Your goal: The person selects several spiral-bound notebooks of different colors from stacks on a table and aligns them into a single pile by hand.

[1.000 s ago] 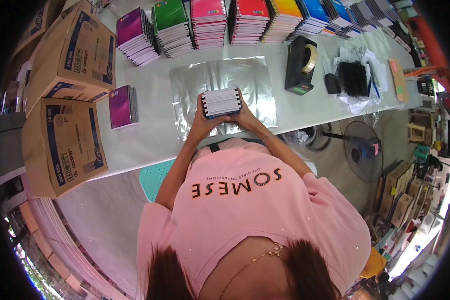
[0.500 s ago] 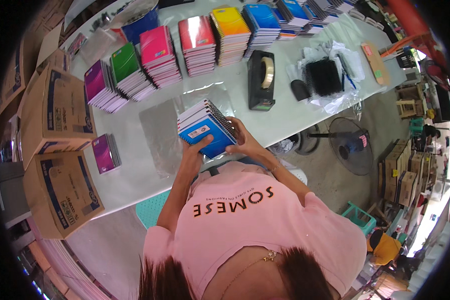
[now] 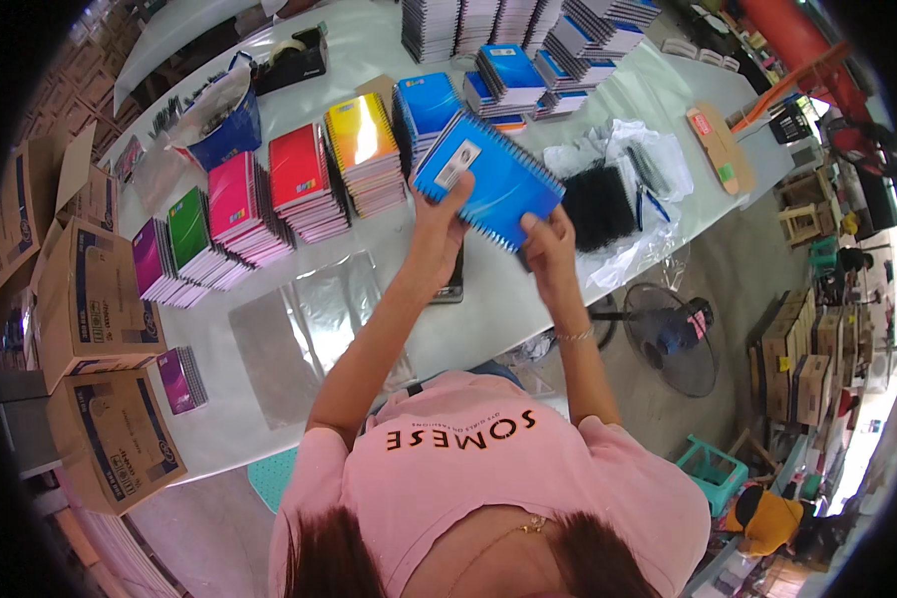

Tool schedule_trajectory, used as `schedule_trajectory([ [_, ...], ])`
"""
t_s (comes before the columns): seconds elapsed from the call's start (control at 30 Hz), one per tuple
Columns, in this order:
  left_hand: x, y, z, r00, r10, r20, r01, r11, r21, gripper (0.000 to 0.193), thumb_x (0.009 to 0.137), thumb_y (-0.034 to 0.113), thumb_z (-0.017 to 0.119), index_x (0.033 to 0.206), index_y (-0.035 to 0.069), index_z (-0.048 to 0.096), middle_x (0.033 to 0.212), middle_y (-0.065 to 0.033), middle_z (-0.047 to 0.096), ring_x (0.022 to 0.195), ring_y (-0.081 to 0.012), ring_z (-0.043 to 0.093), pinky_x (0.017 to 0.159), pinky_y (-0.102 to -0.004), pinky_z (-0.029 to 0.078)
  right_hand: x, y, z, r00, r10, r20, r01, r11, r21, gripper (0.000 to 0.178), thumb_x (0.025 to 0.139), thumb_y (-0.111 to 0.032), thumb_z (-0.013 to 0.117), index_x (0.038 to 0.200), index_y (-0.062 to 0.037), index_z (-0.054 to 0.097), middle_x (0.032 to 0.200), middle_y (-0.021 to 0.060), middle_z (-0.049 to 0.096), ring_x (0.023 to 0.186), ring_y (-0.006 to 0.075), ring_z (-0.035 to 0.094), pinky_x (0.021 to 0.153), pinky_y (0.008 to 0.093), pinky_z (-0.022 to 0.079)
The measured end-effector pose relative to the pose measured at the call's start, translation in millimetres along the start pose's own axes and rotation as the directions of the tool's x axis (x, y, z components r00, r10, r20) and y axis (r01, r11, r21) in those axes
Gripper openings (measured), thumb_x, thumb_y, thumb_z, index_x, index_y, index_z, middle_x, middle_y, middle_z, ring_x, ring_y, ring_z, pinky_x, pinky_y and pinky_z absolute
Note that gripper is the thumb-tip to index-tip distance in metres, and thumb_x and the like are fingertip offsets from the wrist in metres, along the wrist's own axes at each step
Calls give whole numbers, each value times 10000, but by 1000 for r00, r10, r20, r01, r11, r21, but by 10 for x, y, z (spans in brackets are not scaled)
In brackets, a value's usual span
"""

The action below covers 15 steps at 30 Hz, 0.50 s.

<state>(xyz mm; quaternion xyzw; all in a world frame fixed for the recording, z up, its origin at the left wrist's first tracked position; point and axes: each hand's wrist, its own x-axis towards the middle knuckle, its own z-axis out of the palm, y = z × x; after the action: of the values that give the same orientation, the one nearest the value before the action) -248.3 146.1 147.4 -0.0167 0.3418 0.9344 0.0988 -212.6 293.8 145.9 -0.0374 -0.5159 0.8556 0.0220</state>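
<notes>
Raised over the table, a stack of blue spiral notebooks (image 3: pixel 503 184) is tilted, its top cover bearing a white label. My left hand (image 3: pixel 439 224) grips the near left corner with the thumb on the cover. At the right end my right hand (image 3: pixel 550 244) closes around the edge. How many notebooks are in the grip I cannot tell. Just beyond them stands a blue notebook stack (image 3: pixel 427 105), with yellow (image 3: pixel 362 130), red (image 3: pixel 297 169), pink (image 3: pixel 232 197), green (image 3: pixel 187 224) and purple (image 3: pixel 150 249) stacks running left. Beneath my forearms a black tape dispenser (image 3: pixel 452 287) is mostly hidden.
Clear plastic sheets (image 3: pixel 319 309) lie near me, left of centre. A single purple notebook (image 3: pixel 181 379) sits beside cardboard boxes (image 3: pixel 120 429). Black binding coils (image 3: pixel 600 207) rest on crumpled plastic at right. More notebook stacks (image 3: pixel 508 75) stand at the back. A fan (image 3: pixel 671 339) is off the table's right edge.
Both hands have carried the blue notebooks forward and to the right, away from my body, and turned them. The view has shifted, showing more of the table's far side.
</notes>
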Motion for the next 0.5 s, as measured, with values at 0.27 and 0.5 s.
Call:
schedule_trajectory([
  [0.27,1592,-27,305,994,-90,59,58,911,409,595,774,329,682,1204,2,430,1125,-61,516,1044,-168,467,934,-349,317,1776,-575,-744,997,83,1,-82,991,-106,345,776,-234,647,1040,-32,554,970,55,569,866,161,548,817,304,428],
  [0.5,2361,-176,512,977,-169,-131,213,841,497,672,699,442,719,1179,21,508,1200,-115,470,1119,-234,382,961,-376,258,2905,-641,-984,989,133,-69,-144,971,-190,389,734,-262,689,997,-15,544,937,79,565,797,172,556,720,306,461],
])
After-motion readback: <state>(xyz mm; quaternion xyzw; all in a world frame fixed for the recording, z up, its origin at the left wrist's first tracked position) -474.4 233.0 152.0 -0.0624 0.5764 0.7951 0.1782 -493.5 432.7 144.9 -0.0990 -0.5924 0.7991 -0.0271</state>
